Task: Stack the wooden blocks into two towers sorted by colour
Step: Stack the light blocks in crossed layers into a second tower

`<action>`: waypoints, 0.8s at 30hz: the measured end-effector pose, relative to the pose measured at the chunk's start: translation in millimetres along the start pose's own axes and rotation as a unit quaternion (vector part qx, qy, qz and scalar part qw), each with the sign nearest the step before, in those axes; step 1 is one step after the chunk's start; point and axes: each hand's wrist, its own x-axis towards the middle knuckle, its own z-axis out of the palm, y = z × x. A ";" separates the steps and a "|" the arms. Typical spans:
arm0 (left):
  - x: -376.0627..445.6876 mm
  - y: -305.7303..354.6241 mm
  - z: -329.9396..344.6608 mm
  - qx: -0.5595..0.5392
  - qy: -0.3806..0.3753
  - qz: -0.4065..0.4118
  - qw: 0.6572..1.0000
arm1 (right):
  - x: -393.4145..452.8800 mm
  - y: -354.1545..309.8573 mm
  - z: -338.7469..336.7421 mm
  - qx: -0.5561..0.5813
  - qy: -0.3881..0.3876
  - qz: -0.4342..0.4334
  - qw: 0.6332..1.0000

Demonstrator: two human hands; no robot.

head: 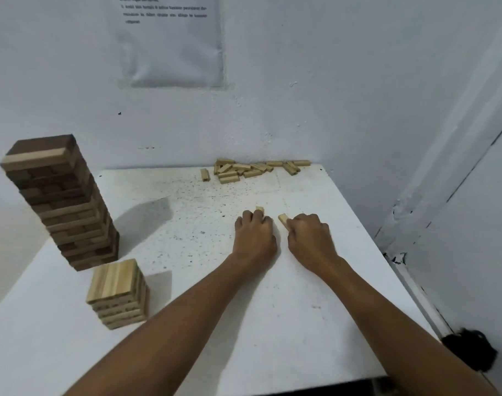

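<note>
Both hands lie on the white table (272, 324) near its middle. My left hand (255, 238) has its fingers curled around a light wooden block (259, 209), only the block's far end showing. My right hand (311, 241) grips another light block (284, 221), which juts out to the left of its fingers. A tall tower (61, 201) of dark and light blocks mixed stands at the left. In front of it stands a short tower (117, 294) of light blocks only. Several loose light blocks (244, 170) lie in a pile at the back edge by the wall.
The table sits in a corner, with white walls behind and to the right. A paper sheet (169, 41) hangs on the back wall. A dark object (472, 352) lies off the table's right edge, near the floor.
</note>
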 end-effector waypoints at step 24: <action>-127.6 -21.9 -40.9 -0.124 0.065 0.158 0.977 | -119.2 -38.4 -11.4 0.203 -0.009 -0.074 0.976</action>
